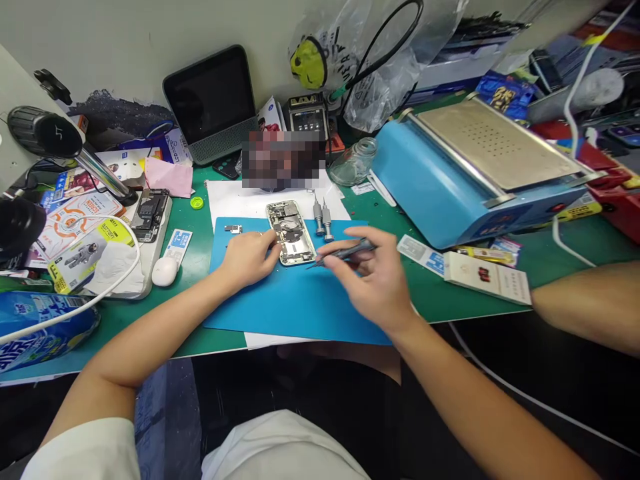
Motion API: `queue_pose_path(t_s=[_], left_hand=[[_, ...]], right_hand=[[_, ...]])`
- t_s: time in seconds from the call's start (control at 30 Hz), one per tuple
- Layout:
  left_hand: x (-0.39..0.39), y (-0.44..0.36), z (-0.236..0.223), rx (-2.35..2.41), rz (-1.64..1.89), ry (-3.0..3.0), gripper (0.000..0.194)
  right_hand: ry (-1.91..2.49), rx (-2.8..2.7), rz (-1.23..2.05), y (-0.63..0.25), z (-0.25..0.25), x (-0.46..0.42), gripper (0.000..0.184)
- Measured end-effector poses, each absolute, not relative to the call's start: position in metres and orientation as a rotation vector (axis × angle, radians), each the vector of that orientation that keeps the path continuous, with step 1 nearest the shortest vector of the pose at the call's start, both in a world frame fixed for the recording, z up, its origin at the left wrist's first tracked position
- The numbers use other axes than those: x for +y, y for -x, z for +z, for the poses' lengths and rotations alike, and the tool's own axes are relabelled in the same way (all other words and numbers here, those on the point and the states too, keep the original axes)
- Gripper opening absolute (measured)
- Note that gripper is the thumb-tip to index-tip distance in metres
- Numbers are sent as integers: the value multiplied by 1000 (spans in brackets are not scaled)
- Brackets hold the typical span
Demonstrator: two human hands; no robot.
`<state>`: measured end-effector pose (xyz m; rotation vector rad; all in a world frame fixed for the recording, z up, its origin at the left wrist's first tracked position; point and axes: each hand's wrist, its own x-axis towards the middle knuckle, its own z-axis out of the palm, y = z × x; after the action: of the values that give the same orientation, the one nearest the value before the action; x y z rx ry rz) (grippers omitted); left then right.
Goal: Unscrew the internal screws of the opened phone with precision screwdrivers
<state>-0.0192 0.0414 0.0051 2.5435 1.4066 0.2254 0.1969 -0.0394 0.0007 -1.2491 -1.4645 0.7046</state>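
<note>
An opened phone (292, 230), its inner parts exposed, lies on a blue mat (280, 303). My left hand (250, 259) is closed at the phone's left edge, fingers and thumb against it. Dark tweezers (353, 249) are pinched in my right hand (383, 283), their tips close to the phone's lower right corner. I cannot tell whether the tips touch it. Behind the right hand, two grey screwdrivers (323, 217) lie side by side on the mat. A small phone part (233, 229) sits to the left of the phone.
A blue machine with a metal plate (495, 140) stands at the right, near a glass jar (357, 160). At the lower right are a white box (487, 277) and another person's arm (595, 307). On the left are a white earphone case (165, 271) and another opened phone (151, 213).
</note>
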Motion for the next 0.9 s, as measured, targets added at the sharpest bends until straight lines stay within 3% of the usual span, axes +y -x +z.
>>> queue_pose_path(t_s=[0.53,0.7,0.9], left_hand=[[41,21,0,1397,345,-2513,25],[40,21,2,1394,491,-2475,21],[40,24,5,1305,700,-2479,30]], right_hand=[[1237,-1490,741,-172,-17,-40,31],[1151,-1439,809,-177,-12,-39,36],[1013,-1494,829,-184,1,4,52]])
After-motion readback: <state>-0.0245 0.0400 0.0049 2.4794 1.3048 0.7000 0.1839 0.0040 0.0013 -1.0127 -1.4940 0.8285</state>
